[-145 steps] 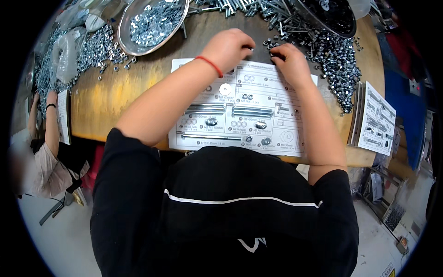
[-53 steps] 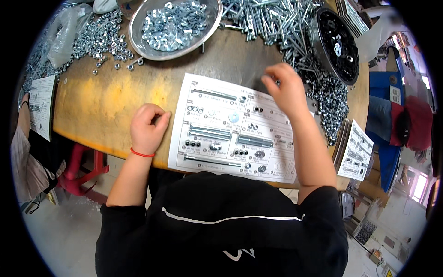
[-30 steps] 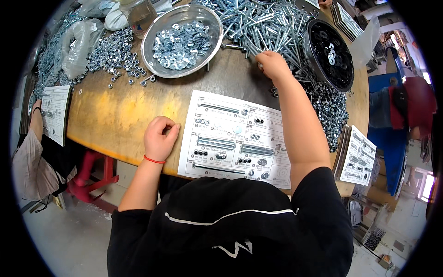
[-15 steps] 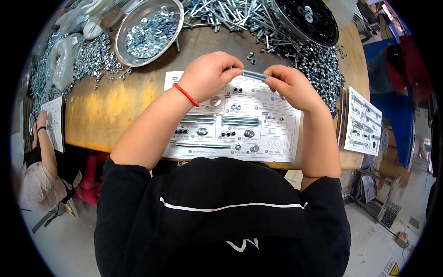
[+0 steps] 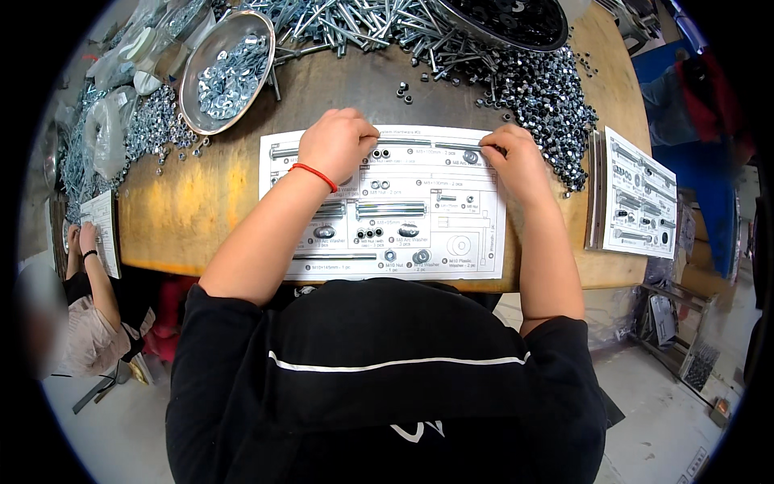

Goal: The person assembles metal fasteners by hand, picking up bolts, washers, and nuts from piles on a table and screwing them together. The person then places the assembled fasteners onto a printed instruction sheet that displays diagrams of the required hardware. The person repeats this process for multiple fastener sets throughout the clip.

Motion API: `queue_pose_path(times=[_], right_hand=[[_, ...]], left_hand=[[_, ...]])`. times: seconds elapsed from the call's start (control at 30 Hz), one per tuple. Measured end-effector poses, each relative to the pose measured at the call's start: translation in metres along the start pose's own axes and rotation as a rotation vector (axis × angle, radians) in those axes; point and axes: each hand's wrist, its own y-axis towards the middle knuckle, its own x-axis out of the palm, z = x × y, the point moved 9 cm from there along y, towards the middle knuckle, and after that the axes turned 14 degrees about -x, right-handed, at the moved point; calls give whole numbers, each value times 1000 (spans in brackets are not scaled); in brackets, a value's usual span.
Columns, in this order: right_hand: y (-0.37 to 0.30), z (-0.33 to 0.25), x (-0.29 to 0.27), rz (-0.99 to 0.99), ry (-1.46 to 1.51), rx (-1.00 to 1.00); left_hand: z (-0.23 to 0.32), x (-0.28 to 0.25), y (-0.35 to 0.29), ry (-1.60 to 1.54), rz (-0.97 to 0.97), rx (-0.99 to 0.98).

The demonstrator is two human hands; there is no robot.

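Note:
A white printed parts sheet (image 5: 472,198) with pictures of bolts, nuts and washers lies in front of me. Along its upper part runs a line of slim grey metal rods (image 5: 407,143) between my two hands. My left hand (image 5: 339,143), with a red cord at the wrist, has its fingers closed at the rods' left end. Closed fingertips of my right hand (image 5: 514,161) pinch the right end, over the sheet's upper right corner. Whether the rods rest fully on the sheet, and which are merely printed, I cannot tell.
A metal bowl of washers (image 5: 187,101) tilts at the far left, and a dark bowl of black parts (image 5: 508,42) stands far right. Loose bolts (image 5: 347,24) and heaped nuts (image 5: 544,105) lie beyond the sheet. Upright printed boards (image 5: 633,194) stand right; another person (image 5: 93,323) works left.
Both hands have come down and apart, bringing the rods from above the sheet to its upper part. The view has shifted slightly. The other person's second hand now shows.

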Motion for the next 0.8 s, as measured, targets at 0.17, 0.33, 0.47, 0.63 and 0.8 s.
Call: queue_pose_path(times=[0.17, 0.33, 0.47, 0.63, 0.8], right_hand=[[3, -3, 3, -9, 5, -20], [6, -5, 7, -23, -9, -29], [7, 3, 4, -14, 66, 66], [66, -6, 5, -12, 180, 89], [164, -33, 56, -108, -40, 125]], left_hand=[[0, 1, 2, 18, -24, -12], [0, 0, -1, -16, -35, -2], [-8, -11, 2, -139, -20, -10], [-41, -46, 54, -190, 193, -34], [-36, -46, 125, 61, 407, -28]])
